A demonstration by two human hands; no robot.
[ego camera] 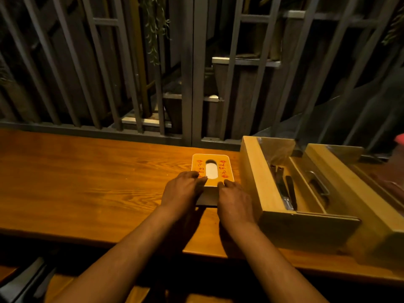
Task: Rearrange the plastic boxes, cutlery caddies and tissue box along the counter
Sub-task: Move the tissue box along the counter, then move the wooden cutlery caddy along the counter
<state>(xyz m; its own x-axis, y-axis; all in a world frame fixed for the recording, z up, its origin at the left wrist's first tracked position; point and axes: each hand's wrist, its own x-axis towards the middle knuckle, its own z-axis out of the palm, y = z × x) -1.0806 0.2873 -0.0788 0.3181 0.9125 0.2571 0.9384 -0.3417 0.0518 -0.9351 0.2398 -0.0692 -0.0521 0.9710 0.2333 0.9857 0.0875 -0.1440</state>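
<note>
Head view: your left hand (182, 190) and right hand (235, 201) rest fingers curled, close together, on the near end of the tissue box (211, 169), gripping its sides. The box is yellow-topped with red marks and an oval slot, mid-frame on the counter (87, 182), just left of a wooden caddy (262, 182).

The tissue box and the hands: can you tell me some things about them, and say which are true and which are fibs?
1. Both hands touch the tissue box. True: left hand, right hand.
2. The tissue box is lifted high in the air. False: it sits on the counter.
3. A wooden cutlery caddy stands to the right of the box. True.
4. The caddy is empty. False: dark utensils lie inside.
</note>
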